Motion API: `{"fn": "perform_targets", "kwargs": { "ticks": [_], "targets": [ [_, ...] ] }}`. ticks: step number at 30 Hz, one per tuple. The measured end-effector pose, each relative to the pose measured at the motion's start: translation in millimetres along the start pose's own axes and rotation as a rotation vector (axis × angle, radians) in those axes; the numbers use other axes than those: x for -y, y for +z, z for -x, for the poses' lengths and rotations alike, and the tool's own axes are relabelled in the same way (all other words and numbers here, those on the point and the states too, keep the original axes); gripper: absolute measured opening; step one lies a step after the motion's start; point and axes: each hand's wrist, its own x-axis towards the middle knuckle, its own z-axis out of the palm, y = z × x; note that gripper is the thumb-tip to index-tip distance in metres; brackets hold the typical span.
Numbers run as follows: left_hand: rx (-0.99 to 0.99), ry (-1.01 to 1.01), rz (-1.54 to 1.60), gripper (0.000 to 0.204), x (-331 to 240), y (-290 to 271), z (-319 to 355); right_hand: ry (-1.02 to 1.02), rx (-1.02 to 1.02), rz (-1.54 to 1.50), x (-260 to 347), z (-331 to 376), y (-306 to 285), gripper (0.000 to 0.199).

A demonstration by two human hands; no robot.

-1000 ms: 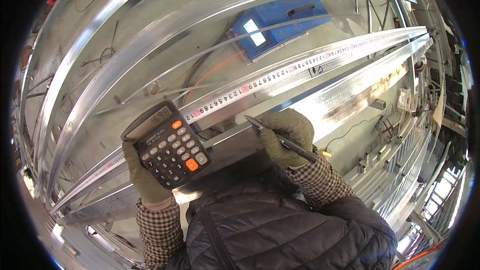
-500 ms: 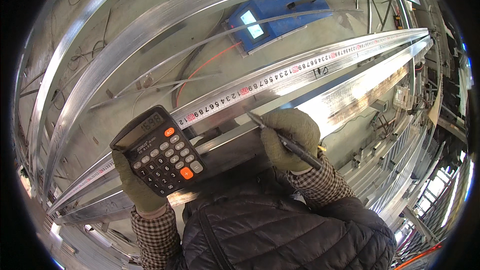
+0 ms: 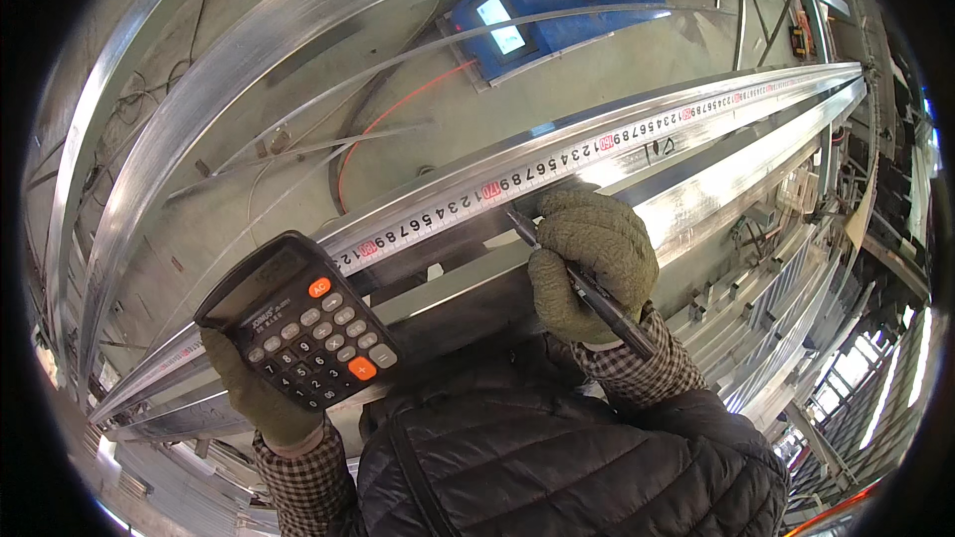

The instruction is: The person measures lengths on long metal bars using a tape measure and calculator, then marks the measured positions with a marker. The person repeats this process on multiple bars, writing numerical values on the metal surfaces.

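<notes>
In an olive glove, my left hand (image 3: pixel 261 396) grips a black calculator (image 3: pixel 316 343) with orange and grey keys by its lower left side. My right hand (image 3: pixel 595 264), gloved alike, is closed around a dark marker pen (image 3: pixel 600 300). The pen's tip points up and left, close to the lower edge of a tape measure (image 3: pixel 438 216). That tape lies stretched along a shiny metal profile (image 3: pixel 731 75). Handwritten dark marks (image 3: pixel 659 148) show on the metal to the right of the pen. The calculator covers part of the tape.
A blue machine (image 3: pixel 557 12) with a lit screen stands on the floor beyond the profiles. Long curved metal bars (image 3: pixel 328 15) cross the far side. Further metal pieces (image 3: pixel 771 323) lie at the right. A red cable (image 3: pixel 390 119) runs from the machine.
My right hand and the pen have shifted slightly right, with the tip nearer the tape. The calculator has moved a little left and tilted; its display now looks darker. The view has shifted slightly.
</notes>
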Motion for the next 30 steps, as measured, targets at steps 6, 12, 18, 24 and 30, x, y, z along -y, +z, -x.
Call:
{"fn": "perform_targets", "kwargs": {
  "ticks": [6, 12, 18, 24, 30],
  "targets": [
    [-0.035, 0.024, -0.041, 0.064, 0.3, -6.5, 0.5, -0.016, 0.008, 0.029, 1.4, -3.9, 0.8, 0.031],
    [0.026, 0.026, 0.015, 0.063, 0.1, -3.1, 0.6, -0.019, -0.008, 0.027, 1.4, -5.1, 2.6, 0.032],
    [0.031, 0.029, 0.027, 0.063, 0.8, -1.1, 1.1, -0.021, 0.046, 0.026, 3.7, -5.4, -1.1, 0.022],
    [0.020, 0.013, 0.024, 0.062, -0.5, -1.6, 0.5, -0.033, 0.023, 0.018, 4.4, -6.2, 1.3, 0.021],
    [0.071, 0.047, 0.008, 0.062, 0.2, 3.5, 0.5, -0.006, 0.048, -0.020, 0.8, -2.9, -2.5, 0.027]
  ]
}}
